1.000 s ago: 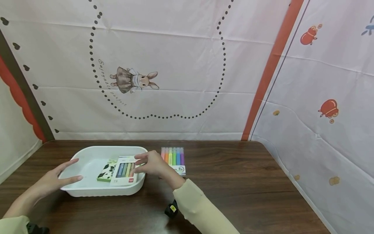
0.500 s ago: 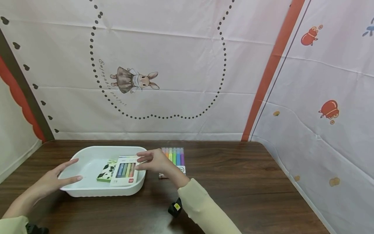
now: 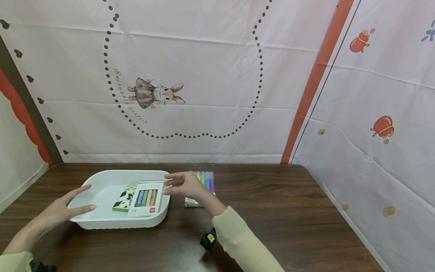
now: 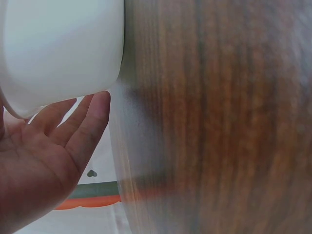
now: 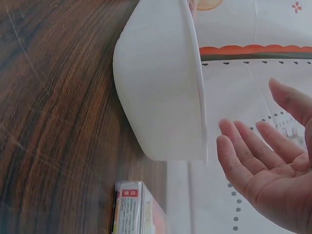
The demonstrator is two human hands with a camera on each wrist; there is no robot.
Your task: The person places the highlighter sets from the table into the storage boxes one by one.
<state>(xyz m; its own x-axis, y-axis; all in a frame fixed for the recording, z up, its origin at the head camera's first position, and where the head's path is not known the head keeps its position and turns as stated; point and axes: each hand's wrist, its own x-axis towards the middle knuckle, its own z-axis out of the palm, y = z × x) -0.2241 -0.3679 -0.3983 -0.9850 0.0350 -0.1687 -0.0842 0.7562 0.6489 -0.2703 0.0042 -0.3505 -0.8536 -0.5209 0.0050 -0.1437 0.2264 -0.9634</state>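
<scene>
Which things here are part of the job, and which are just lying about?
In the job:
white tray, steadied by left hand
marker box in the tray
marker pack on the table, under open right hand

Lying about:
cow-print card in the tray
wall cloth with rabbit
</scene>
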